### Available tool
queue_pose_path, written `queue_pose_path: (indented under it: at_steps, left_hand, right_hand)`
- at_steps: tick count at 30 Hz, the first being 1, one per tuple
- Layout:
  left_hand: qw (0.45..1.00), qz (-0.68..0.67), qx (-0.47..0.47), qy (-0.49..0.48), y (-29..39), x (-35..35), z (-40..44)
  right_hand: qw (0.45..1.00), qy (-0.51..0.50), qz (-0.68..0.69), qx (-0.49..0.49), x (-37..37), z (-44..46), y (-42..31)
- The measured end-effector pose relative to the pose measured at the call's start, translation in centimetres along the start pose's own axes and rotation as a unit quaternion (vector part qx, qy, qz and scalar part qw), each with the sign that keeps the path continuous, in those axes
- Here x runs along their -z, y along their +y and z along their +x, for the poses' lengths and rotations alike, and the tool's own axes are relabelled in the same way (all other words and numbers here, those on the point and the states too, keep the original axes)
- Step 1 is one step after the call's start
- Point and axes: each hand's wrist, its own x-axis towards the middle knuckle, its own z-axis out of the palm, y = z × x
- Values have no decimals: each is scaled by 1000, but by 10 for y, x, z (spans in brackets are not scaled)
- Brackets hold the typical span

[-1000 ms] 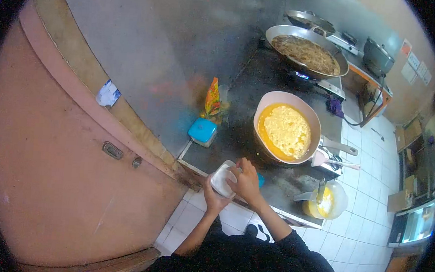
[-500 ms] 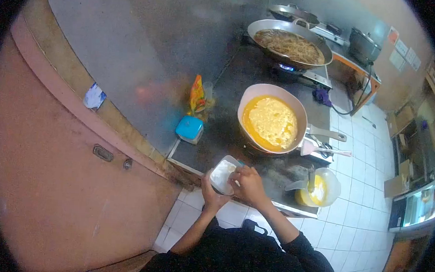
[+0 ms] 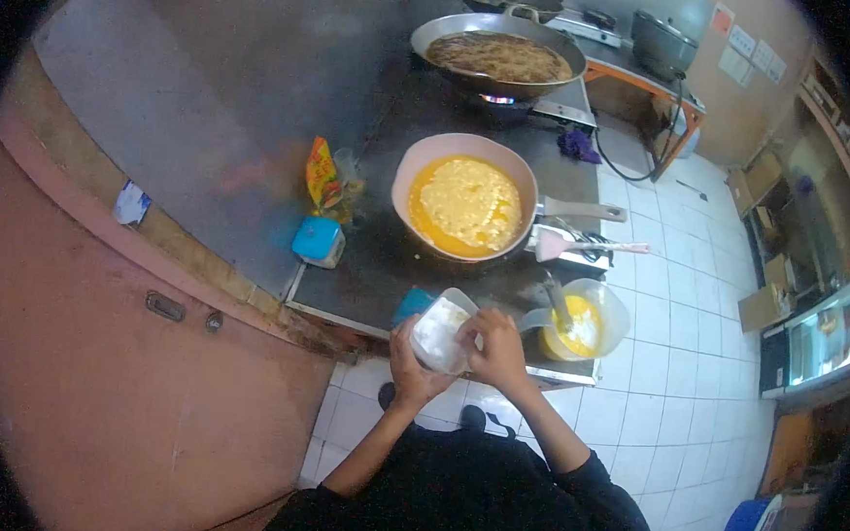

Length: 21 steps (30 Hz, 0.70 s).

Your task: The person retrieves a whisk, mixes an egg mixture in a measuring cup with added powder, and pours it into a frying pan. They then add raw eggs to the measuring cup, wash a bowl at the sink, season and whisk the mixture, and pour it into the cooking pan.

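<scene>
My left hand [image 3: 417, 367] is wrapped round a small translucent tub [image 3: 452, 365] of white powder [image 3: 441, 327], held tilted at the counter's front edge. At the tub's right rim is my right hand [image 3: 494, 348], its fingers curled together in a pinch; what is between them is too small to make out. A blue lid [image 3: 411, 306] lies on the counter just behind the tub. To the right stands a clear plastic jug [image 3: 616, 321] with yellow liquid, white powder and a utensil [image 3: 557, 301] leaning in it.
A pink pan [image 3: 417, 153] with a yellow mixture cooking sits ahead, its handle pointing right. Beside it lies a pink spatula [image 3: 582, 246]. Behind, a large wok [image 3: 429, 44] of bubbling oil stands over a flame [image 3: 496, 100]. A blue-lidded container [image 3: 319, 243] and a colourful packet [image 3: 321, 176] stand left.
The view has shifted, so the counter's things appear further left. My right hand has drawn slightly back from inside the tub to its rim. The blue lid shows more fully.
</scene>
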Motion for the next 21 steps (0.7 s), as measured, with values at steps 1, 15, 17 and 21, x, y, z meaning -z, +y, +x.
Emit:
queue_pose_path:
  at_steps: [1,15,17,21]
  left_hand:
    - [1000,-7,-10,2,6,-3,-1]
    - [997,-69,19,-19,57,-51,-28]
    - [999,-40,22,-24,62,-54,-30]
    - [998,-51,35,-19,70,-60,-36]
  right_hand:
    - [998,18,34,-39,7,-5,5]
    - [934,254,-252,10,129,-94,90]
    - [946,203,-252,22,121,-105,104]
    - [951,248,-182,38,127,-85,65]
